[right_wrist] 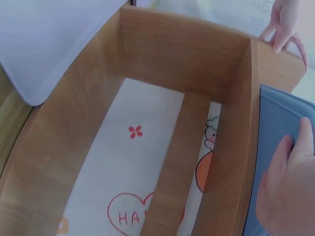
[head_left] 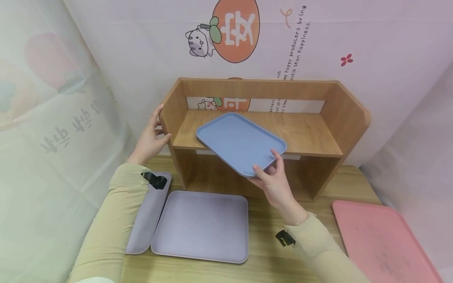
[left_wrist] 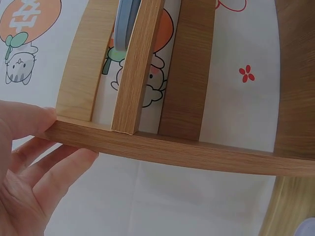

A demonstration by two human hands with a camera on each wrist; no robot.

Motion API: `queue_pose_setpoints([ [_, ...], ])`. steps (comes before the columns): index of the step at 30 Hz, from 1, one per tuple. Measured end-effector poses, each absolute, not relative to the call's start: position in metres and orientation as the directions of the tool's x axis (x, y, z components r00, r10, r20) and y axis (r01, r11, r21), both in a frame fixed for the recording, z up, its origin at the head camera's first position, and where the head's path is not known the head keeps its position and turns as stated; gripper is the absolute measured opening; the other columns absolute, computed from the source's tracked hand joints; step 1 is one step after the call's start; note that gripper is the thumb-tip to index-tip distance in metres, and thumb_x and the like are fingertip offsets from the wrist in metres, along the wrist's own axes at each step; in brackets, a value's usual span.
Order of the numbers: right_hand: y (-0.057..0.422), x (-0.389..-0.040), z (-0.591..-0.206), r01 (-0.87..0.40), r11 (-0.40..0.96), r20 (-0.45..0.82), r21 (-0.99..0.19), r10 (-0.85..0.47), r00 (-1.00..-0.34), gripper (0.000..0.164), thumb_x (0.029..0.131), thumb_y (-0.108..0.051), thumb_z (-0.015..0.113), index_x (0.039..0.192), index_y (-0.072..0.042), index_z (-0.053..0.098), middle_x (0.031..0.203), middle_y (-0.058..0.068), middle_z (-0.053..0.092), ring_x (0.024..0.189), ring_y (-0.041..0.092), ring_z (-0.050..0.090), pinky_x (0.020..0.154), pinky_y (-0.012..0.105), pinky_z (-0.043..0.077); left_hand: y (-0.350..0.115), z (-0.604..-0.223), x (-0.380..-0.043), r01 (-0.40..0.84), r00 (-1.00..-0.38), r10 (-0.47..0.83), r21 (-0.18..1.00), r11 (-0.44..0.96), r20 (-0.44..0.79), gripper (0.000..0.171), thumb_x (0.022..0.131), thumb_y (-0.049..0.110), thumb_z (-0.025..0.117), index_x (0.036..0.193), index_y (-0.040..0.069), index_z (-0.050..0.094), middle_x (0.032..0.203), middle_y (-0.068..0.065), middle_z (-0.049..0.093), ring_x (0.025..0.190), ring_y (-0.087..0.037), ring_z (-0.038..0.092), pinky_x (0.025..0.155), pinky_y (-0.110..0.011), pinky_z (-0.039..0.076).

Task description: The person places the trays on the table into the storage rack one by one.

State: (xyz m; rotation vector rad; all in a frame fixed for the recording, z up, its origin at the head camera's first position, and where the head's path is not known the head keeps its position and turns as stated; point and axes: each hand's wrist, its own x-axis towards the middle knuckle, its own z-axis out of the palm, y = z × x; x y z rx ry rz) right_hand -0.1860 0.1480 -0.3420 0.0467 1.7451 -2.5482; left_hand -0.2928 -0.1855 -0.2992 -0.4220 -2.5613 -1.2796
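A blue rectangular tray (head_left: pixel 240 143) lies at a slant over the upper board of a wooden desk shelf (head_left: pixel 311 135), its near corner jutting past the front edge. My right hand (head_left: pixel 272 182) holds that near end, thumb on top and other fingers partly hidden beneath. In the right wrist view the tray (right_wrist: pixel 280 115) appears beside the upper board, with the right hand (right_wrist: pixel 290 182) on it. My left hand (head_left: pixel 150 137) grips the shelf's left side panel. Seen from the left wrist, the left hand (left_wrist: pixel 44 167) has its thumb and fingers on opposite faces of the panel (left_wrist: pixel 172 152).
In front of the shelf, a lilac tray (head_left: pixel 203 226) lies on the wooden table (head_left: pixel 269 239). Another lilac tray (head_left: pixel 152 212) sits to its left, partly under the left forearm. At the right is a pink tray (head_left: pixel 382 239). Printed cloth (head_left: pixel 141 47) hangs behind and at both sides.
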Motion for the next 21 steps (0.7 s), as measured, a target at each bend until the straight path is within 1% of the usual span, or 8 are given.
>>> queue_pose_setpoints([
  [3,0.15,-0.184,-0.343,0.068,-0.349,-0.054,-0.935,-0.049,-0.997,0.077,0.097,0.0,0.045,0.149,-0.029,-0.002,0.142,0.016,0.028,0.114,0.018,0.05,0.09,0.038,0.053,-0.187,-0.3,-0.294,0.385,-0.918,0.156,0.731,0.563,0.364,0.093,0.087,-0.005,0.059,0.151,0.038,0.006,0.13,-0.03,0.043,0.113,-0.05,0.053,0.085,-0.057,0.051],
  [6,0.161,-0.186,-0.342,0.052,-0.348,-0.044,-0.936,-0.031,-0.999,0.075,0.098,-0.004,0.045,0.148,-0.031,-0.003,0.136,0.016,0.034,0.107,0.014,0.057,0.09,0.039,0.053,-0.187,-0.301,-0.295,0.412,-0.907,0.169,0.726,0.551,0.386,0.091,0.087,-0.005,0.058,0.151,0.035,0.007,0.128,-0.031,0.044,0.111,-0.051,0.054,0.084,-0.057,0.051],
  [8,0.173,-0.19,-0.341,0.042,-0.36,-0.041,-0.932,-0.01,-0.999,0.074,0.098,-0.007,0.045,0.148,-0.031,-0.004,0.126,0.011,0.043,0.1,0.012,0.062,0.088,0.037,0.054,-0.188,-0.302,-0.296,0.415,-0.905,0.17,0.726,0.549,0.389,0.091,0.087,-0.005,0.058,0.151,0.035,0.007,0.128,-0.031,0.044,0.111,-0.051,0.054,0.084,-0.057,0.051],
  [10,0.184,-0.196,-0.339,0.046,-0.395,-0.048,-0.918,-0.004,-0.999,0.074,0.099,-0.009,0.045,0.148,-0.03,-0.005,0.119,0.006,0.047,0.094,0.01,0.064,0.086,0.034,0.055,-0.188,-0.301,-0.296,0.409,-0.908,0.167,0.726,0.553,0.385,0.091,0.088,-0.005,0.058,0.151,0.036,0.006,0.128,-0.031,0.044,0.112,-0.051,0.054,0.084,-0.058,0.051],
  [12,0.195,-0.202,-0.337,0.066,-0.429,-0.066,-0.901,-0.015,-0.998,0.075,0.099,-0.013,0.045,0.15,-0.03,-0.007,0.116,0.002,0.049,0.093,0.009,0.065,0.083,0.03,0.056,-0.188,-0.301,-0.296,0.402,-0.911,0.165,0.726,0.557,0.378,0.091,0.088,-0.005,0.057,0.151,0.036,0.006,0.128,-0.031,0.044,0.113,-0.051,0.053,0.084,-0.058,0.051],
  [14,0.203,-0.207,-0.335,0.087,-0.444,-0.081,-0.892,-0.032,-0.996,0.071,0.1,-0.015,0.042,0.151,-0.026,-0.005,0.117,0.001,0.047,0.092,0.009,0.065,0.081,0.027,0.056,-0.188,-0.301,-0.295,0.399,-0.912,0.164,0.727,0.559,0.375,0.091,0.088,-0.005,0.057,0.151,0.037,0.006,0.128,-0.031,0.044,0.113,-0.051,0.053,0.084,-0.058,0.051],
  [18,0.211,-0.213,-0.335,0.106,-0.416,-0.083,-0.903,-0.073,-0.994,0.063,0.101,-0.016,0.04,0.153,-0.016,0.004,0.118,-0.001,0.045,0.093,0.008,0.063,0.081,0.024,0.056,-0.188,-0.302,-0.295,0.397,-0.914,0.164,0.729,0.558,0.372,0.092,0.088,-0.004,0.058,0.151,0.038,0.006,0.128,-0.03,0.045,0.112,-0.05,0.054,0.084,-0.058,0.051],
  [21,0.211,-0.214,-0.335,0.125,-0.421,-0.09,-0.899,-0.102,-0.991,0.048,0.101,-0.014,0.041,0.146,-0.015,0.024,0.111,-0.003,0.052,0.093,0.008,0.064,0.081,0.024,0.056,-0.188,-0.303,-0.295,0.399,-0.913,0.165,0.733,0.551,0.373,0.092,0.088,-0.004,0.057,0.151,0.039,0.006,0.129,-0.03,0.044,0.113,-0.05,0.054,0.084,-0.058,0.051],
])
